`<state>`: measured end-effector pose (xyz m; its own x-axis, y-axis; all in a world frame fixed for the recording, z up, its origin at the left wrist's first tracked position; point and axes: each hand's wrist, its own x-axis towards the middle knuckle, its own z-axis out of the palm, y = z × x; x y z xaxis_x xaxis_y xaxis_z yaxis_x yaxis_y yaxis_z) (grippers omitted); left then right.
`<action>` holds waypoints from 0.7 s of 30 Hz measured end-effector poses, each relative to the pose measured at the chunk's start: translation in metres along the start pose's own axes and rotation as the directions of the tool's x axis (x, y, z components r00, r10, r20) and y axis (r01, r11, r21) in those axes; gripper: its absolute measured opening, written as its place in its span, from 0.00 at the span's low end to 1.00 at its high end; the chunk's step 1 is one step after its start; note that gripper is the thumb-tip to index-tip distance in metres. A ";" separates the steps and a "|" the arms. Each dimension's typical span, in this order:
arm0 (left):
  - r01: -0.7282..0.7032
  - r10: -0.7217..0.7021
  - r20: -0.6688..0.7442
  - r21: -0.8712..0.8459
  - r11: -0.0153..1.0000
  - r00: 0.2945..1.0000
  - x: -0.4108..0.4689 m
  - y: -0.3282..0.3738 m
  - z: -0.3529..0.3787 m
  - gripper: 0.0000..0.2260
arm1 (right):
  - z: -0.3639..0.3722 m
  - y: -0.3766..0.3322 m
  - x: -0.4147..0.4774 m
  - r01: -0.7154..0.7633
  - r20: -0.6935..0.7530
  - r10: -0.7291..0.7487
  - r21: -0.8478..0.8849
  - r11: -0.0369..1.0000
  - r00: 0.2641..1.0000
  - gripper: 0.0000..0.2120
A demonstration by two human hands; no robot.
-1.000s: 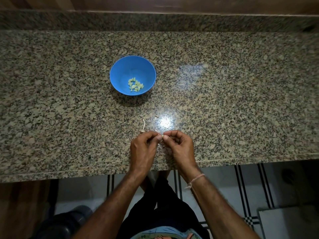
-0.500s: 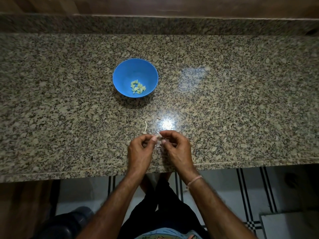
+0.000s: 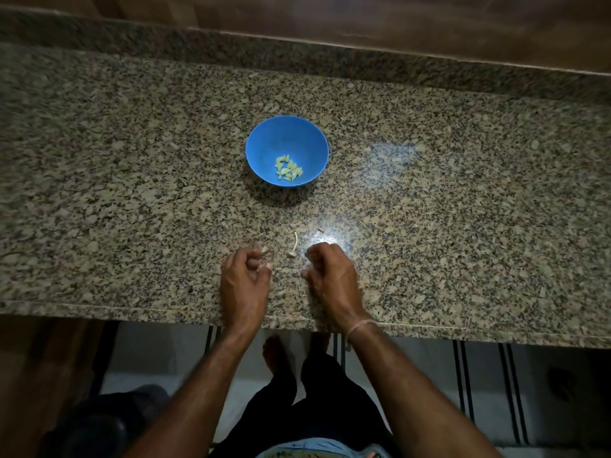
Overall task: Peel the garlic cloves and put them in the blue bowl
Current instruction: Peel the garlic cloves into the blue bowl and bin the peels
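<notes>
Separated since the earlier frames, when their fingertips met over one clove, both hands now rest apart near the front edge of the speckled granite countertop (image 3: 132, 193). On the left hand (image 3: 244, 279), knuckles up, the fingers curl toward the thumb; a small pale garlic piece (image 3: 264, 249) sits at the fingertips, though whether it is pinched cannot be told. On the right hand (image 3: 330, 276) the fingers likewise curl under, hiding any contents; a thin pale thread (image 3: 358, 325) circles its wrist. Between the two sets of fingertips lies a pale dried garlic stem (image 3: 293, 246). Beyond the fingertips, well apart, stands the round blue plastic bowl (image 3: 284, 137), holding peeled yellow-green garlic cloves (image 3: 288, 168).
</notes>
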<state>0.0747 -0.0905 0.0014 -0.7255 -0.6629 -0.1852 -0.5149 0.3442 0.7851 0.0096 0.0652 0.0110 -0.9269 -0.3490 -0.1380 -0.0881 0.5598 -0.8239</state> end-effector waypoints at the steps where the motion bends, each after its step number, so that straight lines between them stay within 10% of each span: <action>1: 0.023 -0.023 0.006 -0.013 1.000 1.000 -0.006 -0.001 0.002 0.09 | -0.001 0.000 0.008 0.029 0.014 -0.030 0.018 0.999 0.999 0.11; 6: 0.116 -0.121 -0.021 -0.149 0.982 0.992 -0.018 0.001 0.003 0.06 | -0.006 0.012 0.045 0.337 0.191 -0.289 -0.306 0.891 0.938 0.24; 15: 0.344 -0.392 -0.011 -0.455 0.821 0.920 -0.025 0.032 0.030 0.04 | -0.014 0.029 0.075 0.516 0.245 -0.456 -0.342 0.785 0.856 0.06; 18: 0.371 -0.452 0.063 -0.678 0.635 0.890 -0.027 0.052 0.052 0.11 | -0.022 0.026 0.063 0.449 0.193 -0.411 -0.239 0.861 0.891 0.04; 21: 0.388 -0.519 0.235 -0.898 0.209 0.822 -0.023 0.075 0.065 0.17 | -0.028 0.019 0.050 0.448 0.203 -0.423 -0.095 0.889 0.883 0.02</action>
<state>0.0234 -0.0064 0.0261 -0.4359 -0.5675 -0.6986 0.0206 -0.7822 0.6226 -0.0487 0.0795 0.0043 -0.7073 -0.6974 0.1156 -0.5281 0.4124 -0.7423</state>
